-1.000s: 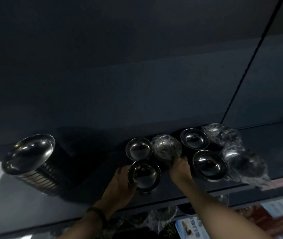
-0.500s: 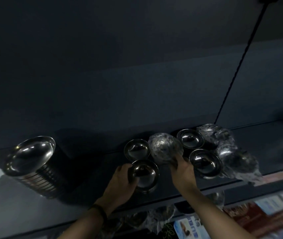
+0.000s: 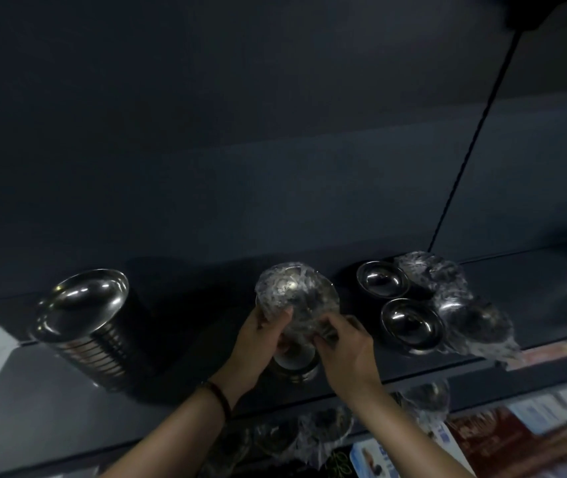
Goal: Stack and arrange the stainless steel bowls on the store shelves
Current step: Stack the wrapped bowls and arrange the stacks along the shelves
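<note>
Dim store shelving fills the view: a dark back panel (image 3: pixel 275 132) rises above a grey shelf (image 3: pixel 51 408) whose front lip runs across the lower part. At the far left of that shelf stands a tall stack of nested steel bowls (image 3: pixel 82 326); its top bowl holds nothing but glints of light.

Toward the middle, the left hand (image 3: pixel 258 339) and the right hand (image 3: pixel 347 346) hold a plastic-wrapped bowl (image 3: pixel 296 298) raised over a short stack of bowls (image 3: pixel 294 362) that sits near the shelf's front edge. The fingers (image 3: pixel 277 317) of both hands are clamped on the wrapped bowl, the left from its side, the right pinching at its lower edge and film. Whether it touches the stack beneath I cannot tell, as the hands hide the gap.

Further right, two unwrapped bowls (image 3: pixel 413 322) sit one behind the other, both empty. Just beside them lies a cluster of wrapped bowls (image 3: pixel 465 305) in crinkled film. Below, a lower shelf (image 3: pixel 482 384) carries more wrapped ware and printed packets (image 3: pixel 551 426).

The main risk is the film. A grip on loose plastic rather than steel could slide, dropping the bowl onto the short stack and nudging it off the front lip. Set down wrapped, it would likely not nest and might sit crooked.
</note>
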A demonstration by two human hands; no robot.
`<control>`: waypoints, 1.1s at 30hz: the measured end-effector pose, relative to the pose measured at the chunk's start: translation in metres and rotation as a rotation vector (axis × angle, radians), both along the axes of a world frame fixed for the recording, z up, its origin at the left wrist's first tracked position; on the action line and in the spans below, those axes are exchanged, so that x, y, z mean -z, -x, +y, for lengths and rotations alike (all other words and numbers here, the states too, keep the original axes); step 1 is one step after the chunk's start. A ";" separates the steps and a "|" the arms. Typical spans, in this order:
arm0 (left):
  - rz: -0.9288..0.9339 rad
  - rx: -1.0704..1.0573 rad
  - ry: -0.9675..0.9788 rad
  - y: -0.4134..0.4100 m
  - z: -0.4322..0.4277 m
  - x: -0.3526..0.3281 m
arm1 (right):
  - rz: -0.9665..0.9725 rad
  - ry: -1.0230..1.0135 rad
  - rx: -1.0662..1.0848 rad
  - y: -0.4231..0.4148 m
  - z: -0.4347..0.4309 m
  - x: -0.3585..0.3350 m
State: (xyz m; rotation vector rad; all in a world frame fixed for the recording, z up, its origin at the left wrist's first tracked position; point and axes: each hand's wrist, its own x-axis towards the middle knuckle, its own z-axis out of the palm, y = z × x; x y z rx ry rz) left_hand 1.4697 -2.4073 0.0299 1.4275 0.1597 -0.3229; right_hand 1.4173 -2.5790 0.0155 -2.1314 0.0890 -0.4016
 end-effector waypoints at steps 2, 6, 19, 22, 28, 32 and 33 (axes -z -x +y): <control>0.061 -0.012 0.100 0.002 0.002 0.001 | -0.011 0.017 -0.028 0.005 0.008 0.004; 0.158 -0.056 0.186 0.004 0.011 0.005 | -0.050 -0.057 -0.102 0.014 0.013 0.004; 0.279 -0.036 0.231 0.015 0.026 -0.011 | 0.745 -1.064 -0.045 -0.014 0.021 0.022; 0.277 0.004 0.242 0.017 0.025 -0.017 | 0.717 -1.140 -0.058 -0.014 0.020 0.022; 0.275 0.074 0.169 0.016 0.025 -0.021 | 0.623 -1.074 0.020 -0.019 0.017 0.021; 0.265 0.046 0.092 0.014 0.023 -0.018 | 0.490 -1.093 0.041 -0.020 0.011 0.017; 0.273 0.032 0.070 0.011 0.023 -0.016 | 0.468 -1.088 0.047 -0.019 0.010 0.015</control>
